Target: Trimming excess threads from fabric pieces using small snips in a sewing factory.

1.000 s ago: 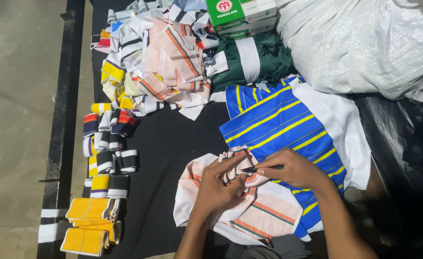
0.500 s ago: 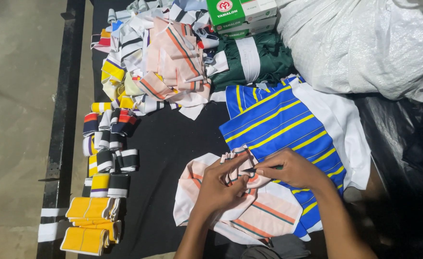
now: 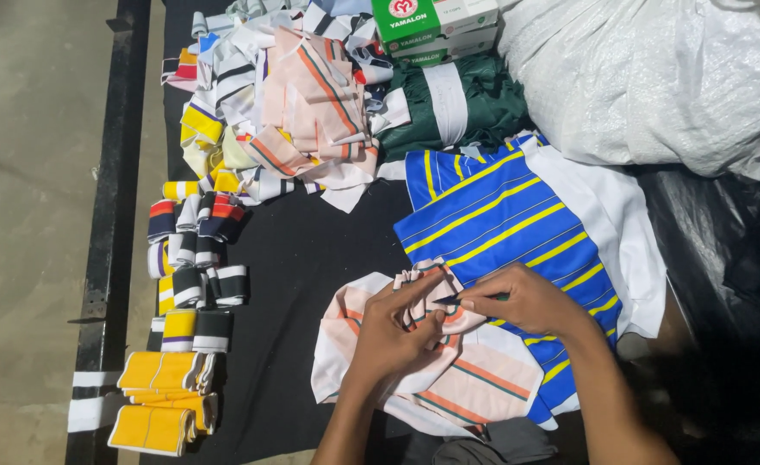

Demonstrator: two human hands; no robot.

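Both hands pinch the bunched peach striped fabric piece (image 3: 431, 297) on the desk (image 3: 311, 250), left hand (image 3: 394, 331) pressing its folds from below-left, right hand (image 3: 526, 301) gripping a thin dark tool (image 3: 462, 298) pointing left.

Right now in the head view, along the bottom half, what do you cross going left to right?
Concrete floor → black table edge rail → yellow folded fabric pieces → left hand on the pink striped fabric → right hand → blue fabric with yellow stripes → black plastic sheet.
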